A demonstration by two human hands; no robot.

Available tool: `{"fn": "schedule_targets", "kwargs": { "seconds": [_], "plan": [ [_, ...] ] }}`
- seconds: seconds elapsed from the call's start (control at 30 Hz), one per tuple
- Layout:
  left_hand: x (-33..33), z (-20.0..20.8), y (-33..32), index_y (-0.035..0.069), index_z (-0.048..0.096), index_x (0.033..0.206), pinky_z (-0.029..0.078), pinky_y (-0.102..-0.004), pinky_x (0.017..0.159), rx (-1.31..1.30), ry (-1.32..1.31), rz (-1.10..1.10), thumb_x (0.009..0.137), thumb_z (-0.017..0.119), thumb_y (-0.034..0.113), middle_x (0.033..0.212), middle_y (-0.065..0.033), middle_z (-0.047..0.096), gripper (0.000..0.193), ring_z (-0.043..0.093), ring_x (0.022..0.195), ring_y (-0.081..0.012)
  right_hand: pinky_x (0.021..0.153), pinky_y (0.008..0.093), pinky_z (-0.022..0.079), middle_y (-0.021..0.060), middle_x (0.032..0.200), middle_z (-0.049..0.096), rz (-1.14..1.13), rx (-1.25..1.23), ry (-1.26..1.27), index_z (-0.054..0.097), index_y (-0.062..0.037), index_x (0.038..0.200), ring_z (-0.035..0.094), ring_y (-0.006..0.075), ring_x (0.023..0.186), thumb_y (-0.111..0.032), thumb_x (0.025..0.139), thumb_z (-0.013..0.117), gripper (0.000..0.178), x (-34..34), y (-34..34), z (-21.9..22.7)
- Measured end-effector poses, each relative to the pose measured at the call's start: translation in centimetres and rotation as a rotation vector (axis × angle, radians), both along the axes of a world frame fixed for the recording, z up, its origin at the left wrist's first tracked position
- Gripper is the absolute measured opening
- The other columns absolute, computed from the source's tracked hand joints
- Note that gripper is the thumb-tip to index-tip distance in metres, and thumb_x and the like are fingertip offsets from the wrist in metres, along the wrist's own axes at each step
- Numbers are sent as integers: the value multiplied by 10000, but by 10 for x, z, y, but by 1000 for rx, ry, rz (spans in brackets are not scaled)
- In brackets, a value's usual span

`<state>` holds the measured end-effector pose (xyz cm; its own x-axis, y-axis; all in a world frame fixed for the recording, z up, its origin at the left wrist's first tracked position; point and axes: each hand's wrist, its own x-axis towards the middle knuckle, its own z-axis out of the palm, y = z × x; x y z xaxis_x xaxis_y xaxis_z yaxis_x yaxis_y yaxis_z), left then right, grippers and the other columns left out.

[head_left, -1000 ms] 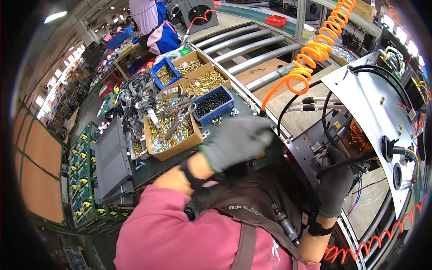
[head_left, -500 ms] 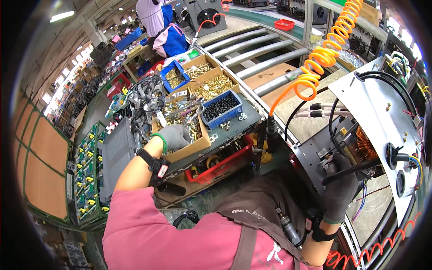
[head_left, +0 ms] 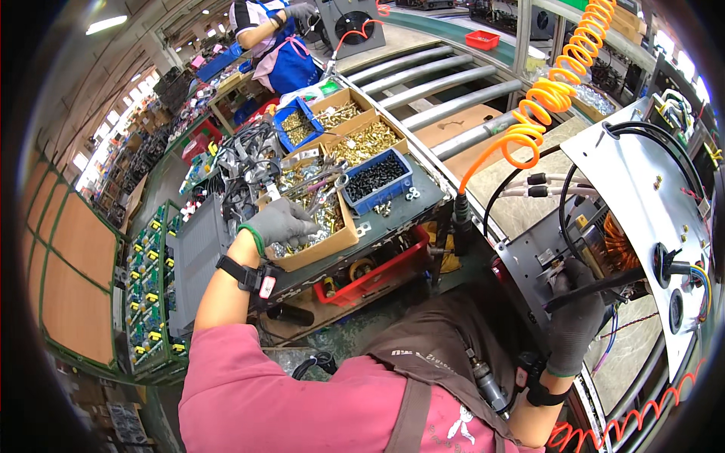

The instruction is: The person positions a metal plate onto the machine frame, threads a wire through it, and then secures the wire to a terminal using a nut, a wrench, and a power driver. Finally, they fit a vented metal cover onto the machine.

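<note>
The broad silver-white metal sheet panel (head_left: 642, 174) stands at the right, its long axis slanting from far left to near right. Just left of it, the grey metal open chassis (head_left: 529, 257) reaches toward the left; its full long axis is hard to make out, since the right hand and a black bar-like strip (head_left: 619, 281) cover part of it. On the dark-topped table (head_left: 423, 205) to the left sits an open brown cardboard box (head_left: 321, 249), its contents partly hidden by the left hand. The grey-gloved right hand (head_left: 575, 325) is curled at the chassis beneath the strip; whether it grips anything cannot be told. The grey-gloved left hand (head_left: 281, 224), green at the cuff, has its fingers half bent over the box's brass and silver metal fasteners (head_left: 328, 215); any piece between the fingertips cannot be made out
</note>
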<state>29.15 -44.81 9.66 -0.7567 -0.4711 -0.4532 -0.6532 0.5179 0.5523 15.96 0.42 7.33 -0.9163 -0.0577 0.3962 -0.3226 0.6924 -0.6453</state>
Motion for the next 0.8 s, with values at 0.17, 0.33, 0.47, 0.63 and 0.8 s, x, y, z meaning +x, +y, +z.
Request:
{"fn": "schedule_targets", "kwargs": {
  "seconds": [0.17, 0.33, 0.47, 0.63, 0.8],
  "plan": [
    [1, -5, -2, 15, 691, 908, 492, -248, 534, -36, -21, 11, 877, 671, 294, 729, -43, 678, 281, 607, 584, -97, 765, 337, 513, 157, 909, 699, 11, -67, -34, 679, 11, 1020, 678, 250, 833, -52, 839, 628, 199, 1, -1, 1],
    [3, -6, -5, 22, 684, 902, 517, -252, 550, 134, 21, 93, 877, 664, 324, 762, -51, 690, 304, 644, 630, -112, 759, 338, 513, 158, 901, 700, 19, -54, 3, 678, 15, 1017, 679, 246, 824, -49, 844, 626, 191, 3, -1, 2],
    [3, 0, 2, 7, 707, 932, 530, -256, 541, 173, 43, 162, 840, 705, 322, 743, -71, 697, 329, 653, 608, -124, 750, 341, 512, 159, 891, 700, 10, -59, -19, 677, 16, 1017, 678, 246, 810, -44, 842, 629, 191, 3, -1, 3],
    [-7, 19, -2, -20, 725, 870, 527, -263, 544, -122, 21, 71, 756, 783, 281, 702, -82, 694, 327, 640, 566, -128, 764, 347, 499, 161, 902, 680, 59, -43, -12, 645, 17, 1087, 645, 241, 805, -116, 869, 608, 259, 1, 1, 2],
    [-45, 25, -38, 6, 739, 906, 542, -303, 668, -243, 250, 69, 711, 774, 175, 798, -117, 718, 261, 684, 692, -180, 743, 344, 514, 159, 889, 694, 14, -9, 9, 675, 8, 1036, 675, 251, 804, -19, 828, 618, 217, 1, 0, 2]
  ]
}}
